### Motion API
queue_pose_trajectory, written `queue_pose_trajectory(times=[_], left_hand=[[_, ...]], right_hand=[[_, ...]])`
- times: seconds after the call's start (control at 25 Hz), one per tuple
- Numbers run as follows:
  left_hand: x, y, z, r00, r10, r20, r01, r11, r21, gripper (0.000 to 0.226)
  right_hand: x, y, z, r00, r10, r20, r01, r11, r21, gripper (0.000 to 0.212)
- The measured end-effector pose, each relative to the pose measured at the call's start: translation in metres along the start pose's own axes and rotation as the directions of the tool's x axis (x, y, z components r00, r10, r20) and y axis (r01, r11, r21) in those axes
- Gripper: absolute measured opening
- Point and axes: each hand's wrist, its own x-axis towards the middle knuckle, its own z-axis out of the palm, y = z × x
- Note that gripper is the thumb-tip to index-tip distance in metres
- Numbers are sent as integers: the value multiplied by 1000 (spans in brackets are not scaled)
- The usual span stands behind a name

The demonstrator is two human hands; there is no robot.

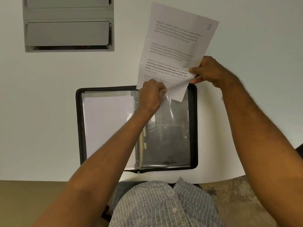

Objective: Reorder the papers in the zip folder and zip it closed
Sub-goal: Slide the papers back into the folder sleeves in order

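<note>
A black zip folder (194, 128) lies open on the white table, with clear plastic sleeves inside. The left sleeve holds a blank white sheet (108, 125). The right sleeve (170, 133) looks dark, and no paper shows in it. A printed paper (177, 45) marked with a handwritten 8 stands tilted above the folder's top edge. My right hand (211, 71) pinches its right edge. My left hand (152, 95) pinches the top edge of the right sleeve, where the paper's lower end meets it. The zipper pull (138, 172) sits at the folder's near edge.
A grey stacked tray organiser (68, 25) stands at the far left of the white table (41, 104). The table's near edge runs just in front of my striped shirt. Brownish floor shows below it at both sides.
</note>
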Motion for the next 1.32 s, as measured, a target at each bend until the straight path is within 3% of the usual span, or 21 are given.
queue_pose_trajectory(times=[0.28,0.52,0.92,1.32], left_hand=[[-7,-5,3,980,-183,-85,172,978,-118,3],[0,-13,-6,948,-319,19,319,938,-135,15],[5,-19,-18,938,-336,84,346,925,-159,24],[11,-33,-24,926,-375,39,377,925,-41,15]], right_hand=[[7,-17,11,994,-102,27,105,979,-173,42],[17,-18,7,994,-98,42,105,971,-216,42],[26,-16,0,992,-63,106,80,983,-163,40],[22,-12,0,994,-38,107,40,999,-16,39]])
